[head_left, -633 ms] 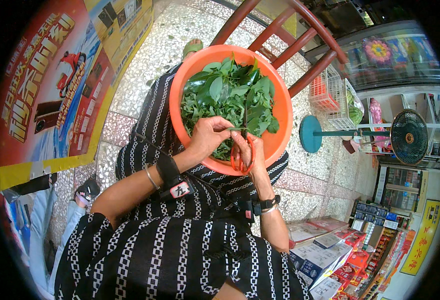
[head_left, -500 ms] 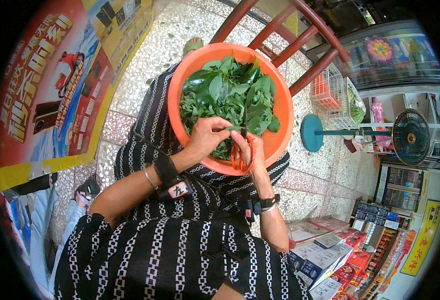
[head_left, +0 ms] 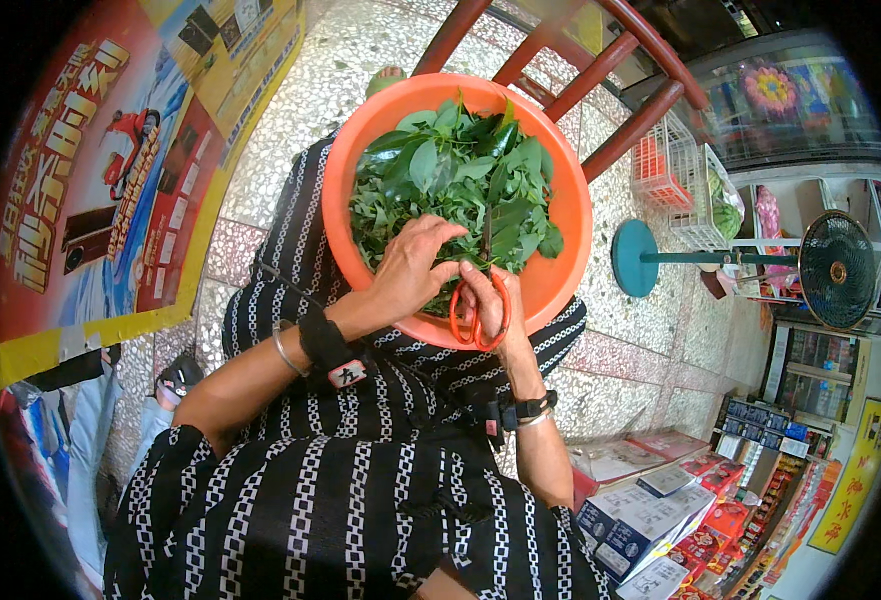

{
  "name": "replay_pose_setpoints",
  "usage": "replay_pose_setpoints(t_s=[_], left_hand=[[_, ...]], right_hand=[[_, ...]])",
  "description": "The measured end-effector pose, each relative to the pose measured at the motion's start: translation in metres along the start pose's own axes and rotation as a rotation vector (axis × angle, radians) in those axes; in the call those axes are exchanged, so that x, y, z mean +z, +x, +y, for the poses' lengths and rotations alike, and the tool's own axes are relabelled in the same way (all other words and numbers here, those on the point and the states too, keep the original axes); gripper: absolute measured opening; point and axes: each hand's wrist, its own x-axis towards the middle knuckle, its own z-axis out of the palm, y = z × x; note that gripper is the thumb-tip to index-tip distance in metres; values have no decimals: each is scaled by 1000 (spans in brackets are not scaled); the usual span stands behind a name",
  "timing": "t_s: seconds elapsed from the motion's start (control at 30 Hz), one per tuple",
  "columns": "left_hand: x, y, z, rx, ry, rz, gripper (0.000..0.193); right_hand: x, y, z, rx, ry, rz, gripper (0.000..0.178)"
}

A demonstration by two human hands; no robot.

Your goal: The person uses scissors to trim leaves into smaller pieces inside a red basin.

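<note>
The orange basin sits at the person's lap, against the patterned black garment; it contains a heap of green leaves, with broad leaves on top and narrower, smaller pieces toward the near left side. The right hand is closed on the scissors; the red handle loops lie at the hand, over the near rim of the basin, and the dark blades point away from the body, above the leaves. The left hand is positioned over the near left part of the heap; its thumb and forefinger are spread, with the thumb tip just beside the right hand; whether the two touch cannot be told. A dark strap and a metal bracelet encircle the left forearm; a black band encircles the right wrist. A red-brown chair stands beyond the basin, on the speckled floor; a fan on a teal stand, white crates and cartons occupy the right side; a red and yellow poster occupies the left.
</note>
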Motion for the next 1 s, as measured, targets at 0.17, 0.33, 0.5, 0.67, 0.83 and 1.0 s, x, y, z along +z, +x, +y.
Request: replay_pose_setpoints(t_s=[0.17, 0.33, 0.5, 0.67, 0.83, 1.0], left_hand=[[-10, -5, 3, -303, -159, -314, 23], [-19, -6, 1, -547, -486, -168, 15], [-30, -6, -16, -664, -533, -113, 13], [-30, -12, -16, -541, -453, -80, 14], [-35, -13, -2, -394, -329, -115, 15], [-39, -13, 2, -376, -292, -192, 13]], right_hand=[[-2, 3, -1, 14, 159, -7, 39], [-10, 2, -5, -36, 68, 47, 33], [-33, -14, -23, -153, -432, -40, 36], [-28, -33, -38, -141, -826, -27, 48], [-13, -29, -48, -147, -884, -66, 51], [-7, -20, -49, -80, -856, -28, 49]])
